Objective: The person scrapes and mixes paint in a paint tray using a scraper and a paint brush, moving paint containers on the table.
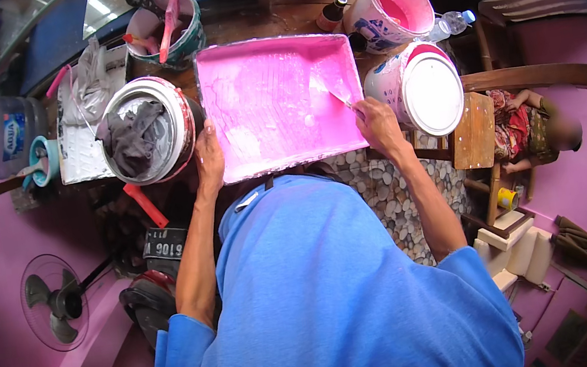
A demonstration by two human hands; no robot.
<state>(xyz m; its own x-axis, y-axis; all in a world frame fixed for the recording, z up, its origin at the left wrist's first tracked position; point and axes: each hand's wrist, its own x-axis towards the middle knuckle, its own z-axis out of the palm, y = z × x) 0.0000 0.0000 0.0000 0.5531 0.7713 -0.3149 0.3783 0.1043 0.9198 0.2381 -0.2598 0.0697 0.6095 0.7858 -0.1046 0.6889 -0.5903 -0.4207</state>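
Brush [337,91] in right hand [377,123], bristles up-left.

One paint tray [275,103], perhaps four paint buckets [421,90], one fan [55,301].

The plastic paint tray [275,103] looks wet and glossy pink, beside a smooth white plastic bucket lid [433,95] and a matt grey cloth [133,138].

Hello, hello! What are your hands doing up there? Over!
Left hand steadying pink paint tray at its edge. Right hand gripping brush, bristles in the paint. Closed white bucket close beside right hand.
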